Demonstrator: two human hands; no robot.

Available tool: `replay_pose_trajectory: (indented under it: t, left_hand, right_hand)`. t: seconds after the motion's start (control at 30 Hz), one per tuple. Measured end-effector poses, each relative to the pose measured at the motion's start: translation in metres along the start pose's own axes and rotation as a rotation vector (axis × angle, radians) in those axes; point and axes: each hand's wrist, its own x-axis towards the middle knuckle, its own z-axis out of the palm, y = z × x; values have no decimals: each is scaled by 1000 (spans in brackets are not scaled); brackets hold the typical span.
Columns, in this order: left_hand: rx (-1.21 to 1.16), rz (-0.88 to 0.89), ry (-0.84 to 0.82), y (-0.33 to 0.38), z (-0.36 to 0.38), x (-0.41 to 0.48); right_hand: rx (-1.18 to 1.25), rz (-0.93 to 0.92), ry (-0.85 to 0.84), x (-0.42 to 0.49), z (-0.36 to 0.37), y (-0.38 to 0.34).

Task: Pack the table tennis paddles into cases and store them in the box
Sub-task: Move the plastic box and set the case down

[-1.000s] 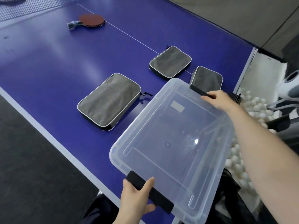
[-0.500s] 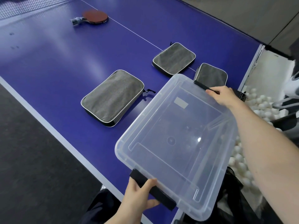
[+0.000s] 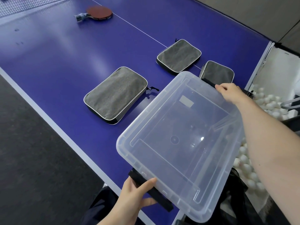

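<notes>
- A clear rectangular plastic box (image 3: 146,109) sits open side up at the near right corner of the blue desk (image 3: 65,59). Its right part juts past that corner. Whether it rests on the desk or is held just above it cannot be told.
- The box's long axis runs from the person away across the desk, leaning slightly right, with a black handle at each short end.
- The left hand (image 3: 134,194) grips the near black handle (image 3: 162,201). The thumb lies on top against the rim and the fingers are wrapped underneath.
- The right hand (image 3: 230,93) reaches along the box's right side, and its fingers are curled over the far black handle (image 3: 209,82).
- A grey fabric case with white piping (image 3: 116,95) lies flat just left of the box, towards the desk's left edge. Its long axis is roughly parallel to the box's, and its zip pull points at the box.
- A second grey case (image 3: 178,56) lies farther on, beside the white centre line.
- A third grey case (image 3: 217,72) lies just beyond the far handle, near the desk's right edge, partly hidden by the box.
- A red-faced table tennis paddle (image 3: 99,13) lies flat far up the desk near the net (image 3: 24,5). Its blade is to the right and its handle points left.
- White balls (image 3: 267,103) are heaped beyond the desk's right edge.
</notes>
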Motion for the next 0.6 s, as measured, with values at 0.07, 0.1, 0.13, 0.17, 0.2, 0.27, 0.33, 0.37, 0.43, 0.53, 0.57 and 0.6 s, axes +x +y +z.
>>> replay_pose_trajectory:
  t: [0.07,0.1,0.13,0.17,0.2,0.27,0.33,0.37,0.43,0.53,0.57,0.6]
  left_hand:
    - [3,-8,9,-2,-1,1]
    - [5,-11,12,-2,-2,2]
    - [5,-14,11,-2,-2,2]
    - [2,-20,2,-2,-3,2]
    - [-3,-26,-10,-2,-4,2]
    - [-26,-43,-37,-1,-6,2]
    - [-42,-59,-67,0,-11,3]
    - [-44,-68,-78,0,-14,3]
    - [-37,-77,-110,3,-21,4]
    - [-4,-64,-151,6,-29,5]
    - [2,-56,-130,8,-32,6]
    - [1,-50,-93,9,-34,6]
  right_hand:
    - [-27,73,-32,4,0,-2]
    - [-35,100,-34,4,0,-4]
    - [-43,112,-20,4,1,-7]
    - [-60,110,15,4,3,-8]
    - [-83,101,72,3,4,-8]
    - [-113,86,187,-3,7,-6]
    - [-98,87,200,-11,10,-5]
    - [-91,86,190,-14,11,-4]
    - [-80,73,210,-23,10,-1]
    - [-65,59,293,-36,6,4]
    - [-69,64,321,-41,4,6]
    - [-67,78,344,-46,3,9]
